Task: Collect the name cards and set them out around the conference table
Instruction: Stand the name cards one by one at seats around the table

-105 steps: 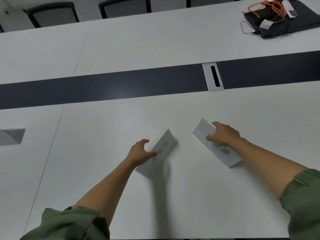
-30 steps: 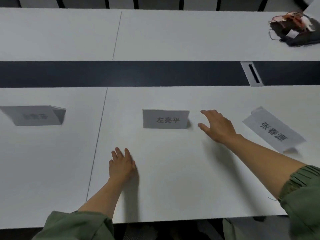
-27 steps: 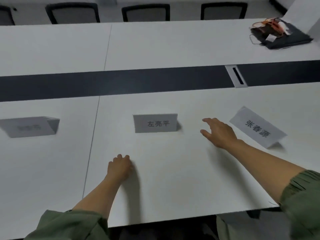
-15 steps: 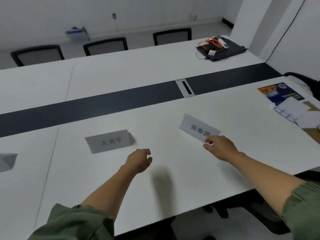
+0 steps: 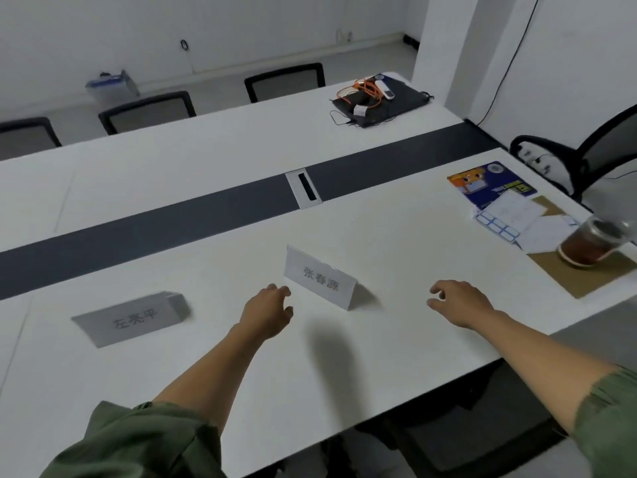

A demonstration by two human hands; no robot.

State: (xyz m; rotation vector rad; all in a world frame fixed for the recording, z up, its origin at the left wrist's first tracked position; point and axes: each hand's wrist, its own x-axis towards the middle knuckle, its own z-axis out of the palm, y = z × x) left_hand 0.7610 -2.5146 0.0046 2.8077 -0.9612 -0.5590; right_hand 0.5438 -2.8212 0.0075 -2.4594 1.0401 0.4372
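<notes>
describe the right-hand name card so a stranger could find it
On the white conference table, look this side of the dark centre strip. Two name cards stand there; it is the right-hand card, bright white and askew, unlike the greyer card.

Dim, flat overhead light; soft shadows under left hand point(image 5: 268, 313) and name card point(image 5: 319, 282). Wide-angle bending at edges, cup point(image 5: 593, 242) at right motion-blurred.
</notes>
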